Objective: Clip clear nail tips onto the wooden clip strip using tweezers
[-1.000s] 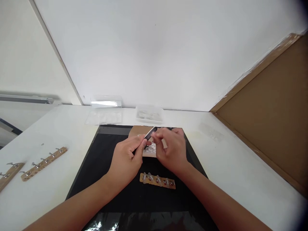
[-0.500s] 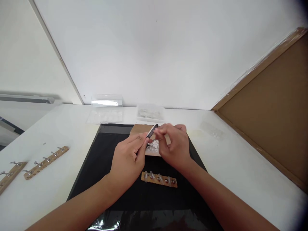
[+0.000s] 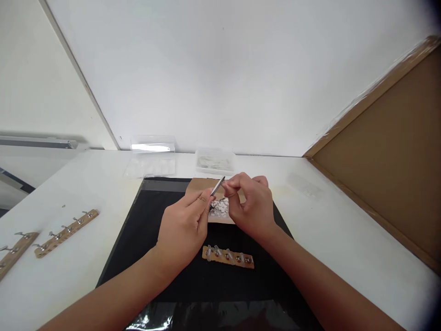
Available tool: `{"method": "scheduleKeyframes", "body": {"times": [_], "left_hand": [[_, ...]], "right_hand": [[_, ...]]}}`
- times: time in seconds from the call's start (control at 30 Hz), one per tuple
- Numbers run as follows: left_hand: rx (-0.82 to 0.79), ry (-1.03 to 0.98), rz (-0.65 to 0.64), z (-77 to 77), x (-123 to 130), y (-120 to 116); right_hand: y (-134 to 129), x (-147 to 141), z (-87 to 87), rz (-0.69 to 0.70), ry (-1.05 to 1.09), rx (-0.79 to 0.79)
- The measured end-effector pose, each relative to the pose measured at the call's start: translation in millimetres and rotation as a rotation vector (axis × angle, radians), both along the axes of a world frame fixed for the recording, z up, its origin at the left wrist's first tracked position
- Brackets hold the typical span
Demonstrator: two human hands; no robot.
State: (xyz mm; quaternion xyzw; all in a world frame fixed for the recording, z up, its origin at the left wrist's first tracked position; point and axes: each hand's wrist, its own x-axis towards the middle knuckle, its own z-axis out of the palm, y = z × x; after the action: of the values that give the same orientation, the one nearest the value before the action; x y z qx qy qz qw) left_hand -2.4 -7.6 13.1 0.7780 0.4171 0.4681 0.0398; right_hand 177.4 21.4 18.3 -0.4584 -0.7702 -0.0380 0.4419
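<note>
My left hand point(image 3: 186, 225) is closed around a slim, flat strip point(image 3: 217, 185), dark along one edge and pale along the other, which slants up to the right. My right hand point(image 3: 251, 207) is closed in a pinch beside the strip's upper tip. Whatever sits between those fingertips is too small to make out. Under the hands is an open cardboard box point(image 3: 200, 185) with many small white pieces point(image 3: 220, 207) in it. Nearer to me, a short wooden bar point(image 3: 228, 257) with round metal studs and several translucent pieces across it lies on the black mat point(image 3: 138, 257).
Two more wooden bars with metal fittings, one whole point(image 3: 67, 233) and one cut off by the view point(image 3: 17, 253), lie at the left. Behind the mat stand a clear open case point(image 3: 151, 165) and a translucent box point(image 3: 215, 162). A brown panel point(image 3: 386, 151) leans at the right.
The strip has turned in my left hand and now looks thinner, more edge-on. My right hand has shifted slightly right, still pinching near the tip. The bars and boxes stay put.
</note>
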Motion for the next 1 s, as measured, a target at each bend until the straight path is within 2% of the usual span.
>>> {"method": "scheduleKeyframes", "body": {"times": [0.13,0.3,0.37,0.5,0.67,0.87,1.0], "left_hand": [[0.113,0.17,0.073,-3.2,-0.3,-0.6],[0.207,0.322,0.15,-3.8,-0.3,-1.4],[0.231,0.334,0.16,-3.8,-0.7,-1.6],[0.243,0.351,0.172,-3.2,-2.3,-1.0],[0.22,0.338,0.184,-3.3,-3.6,0.5],[0.181,0.342,0.179,-5.7,-2.8,1.5],[0.174,0.345,0.182,-5.7,-2.7,0.4]], "right_hand": [[-1.6,0.9,1.3,0.04,0.014,-0.073],[-3.3,1.1,0.5,0.023,0.079,-0.097],[-3.6,1.2,-0.8,0.037,0.037,-0.083],[-4.4,-0.2,-2.5,-0.046,-0.01,0.032],[-6.2,-4.8,-2.7,-0.01,-0.032,0.059],[-5.0,-4.6,-5.0,0.015,-0.023,-0.004],[-6.0,-4.9,-4.4,-0.027,0.016,-0.013]]}}
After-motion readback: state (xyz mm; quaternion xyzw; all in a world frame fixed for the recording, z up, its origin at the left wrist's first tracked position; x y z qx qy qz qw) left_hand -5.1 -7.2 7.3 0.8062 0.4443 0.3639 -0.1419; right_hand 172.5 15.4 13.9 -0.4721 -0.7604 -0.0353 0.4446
